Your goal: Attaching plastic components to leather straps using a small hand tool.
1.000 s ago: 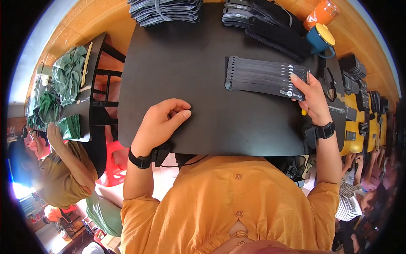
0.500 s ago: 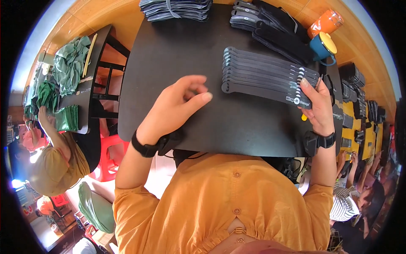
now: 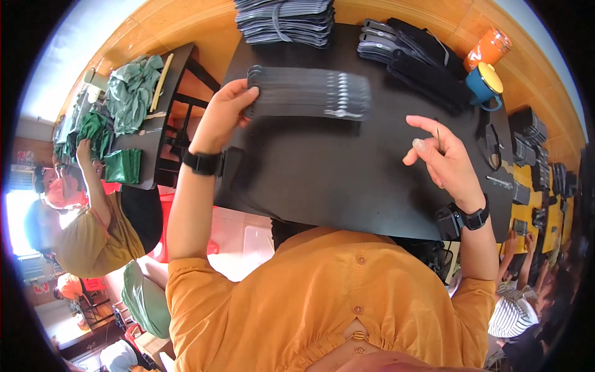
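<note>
My left hand (image 3: 218, 121) grips one end of a fanned bundle of black straps (image 3: 291, 93), thumb on top. The straps lie edge over edge, with light marks near their far right end, and are slightly blurred by motion above the table. My right hand (image 3: 447, 161) is apart from the straps, over the right part of the table, with thumb and forefinger spread. A thin, dark, pointed tool (image 3: 439, 137) sticks up from among its fingers; the rest of the tool is hidden by the hand.
On the dark table (image 3: 322, 186) stand a tied stack of black straps (image 3: 285, 25), more black straps (image 3: 427, 68), a blue mug (image 3: 482, 85) with yellow lid and an orange container (image 3: 488, 48). A co-worker (image 3: 93, 229) sits left beside green cloth (image 3: 133, 93).
The strap bundle has passed from my right hand to my left and moved left. My left hand has closed on its end; my right hand has let go of it.
</note>
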Motion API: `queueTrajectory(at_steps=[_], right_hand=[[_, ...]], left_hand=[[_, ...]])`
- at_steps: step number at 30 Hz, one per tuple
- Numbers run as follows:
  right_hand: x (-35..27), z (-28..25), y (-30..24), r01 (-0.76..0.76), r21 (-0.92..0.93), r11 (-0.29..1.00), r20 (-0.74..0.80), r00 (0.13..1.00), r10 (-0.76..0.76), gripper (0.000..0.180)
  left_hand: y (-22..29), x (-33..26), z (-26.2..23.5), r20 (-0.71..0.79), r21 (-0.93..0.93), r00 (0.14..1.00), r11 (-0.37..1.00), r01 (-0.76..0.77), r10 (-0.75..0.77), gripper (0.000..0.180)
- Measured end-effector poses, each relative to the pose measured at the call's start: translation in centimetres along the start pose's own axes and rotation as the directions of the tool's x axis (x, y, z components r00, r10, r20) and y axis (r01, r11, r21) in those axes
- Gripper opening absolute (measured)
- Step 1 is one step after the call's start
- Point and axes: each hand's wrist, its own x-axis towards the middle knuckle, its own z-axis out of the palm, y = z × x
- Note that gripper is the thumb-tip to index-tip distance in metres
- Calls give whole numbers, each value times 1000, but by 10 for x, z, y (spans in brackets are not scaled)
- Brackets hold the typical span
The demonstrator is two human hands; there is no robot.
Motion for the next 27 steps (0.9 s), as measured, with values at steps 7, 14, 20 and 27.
queueTrajectory(at_steps=[7,14,20,27], right_hand=[[4,-7,12,-81,2,997,16,997,81,36],[8,-8,12,-132,-75,988,51,989,136,35],[23,-29,30,103,-381,919,-16,993,-118,30],[87,-71,50,187,-937,296,-59,749,-660,34]], left_hand=[[-21,19,-26,-94,815,911,557,-161,401,48],[-27,5,59,199,976,912,6,-216,359,72],[-8,31,44,257,953,935,97,-287,246,70],[7,72,25,245,930,958,244,-276,151,69]])
